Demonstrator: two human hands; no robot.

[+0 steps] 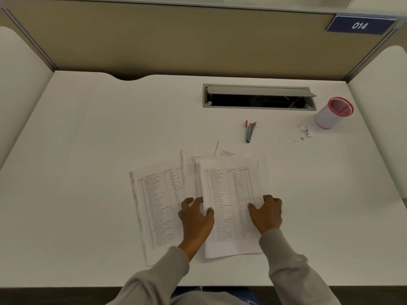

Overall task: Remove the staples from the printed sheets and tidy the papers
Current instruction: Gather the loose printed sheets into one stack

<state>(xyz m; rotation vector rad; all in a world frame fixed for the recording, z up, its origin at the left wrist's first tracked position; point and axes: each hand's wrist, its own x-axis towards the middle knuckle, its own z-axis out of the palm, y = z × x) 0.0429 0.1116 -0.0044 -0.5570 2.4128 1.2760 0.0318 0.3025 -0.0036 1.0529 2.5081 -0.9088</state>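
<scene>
Both hands on the top stack [229, 190], near the desk's [88, 150] front edge, mid-width. My left hand [196, 216] pinches its left edge, thumb on top, fingers curled; my right hand [267, 213] does the same on the right edge. Other sheets [158, 201] fan out from under it, left & behind. Red tool [250, 130] lies apart toward the back, scraps [307, 130] by the cup [333, 113] near the back right corner. Can't see any staples. Prob. pulling's done; squaring everything into 1 pile is left.

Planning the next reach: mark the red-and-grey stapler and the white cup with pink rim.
red-and-grey stapler [249, 133], head view, grey metal body.
white cup with pink rim [325, 118], head view, white side wall.
</scene>
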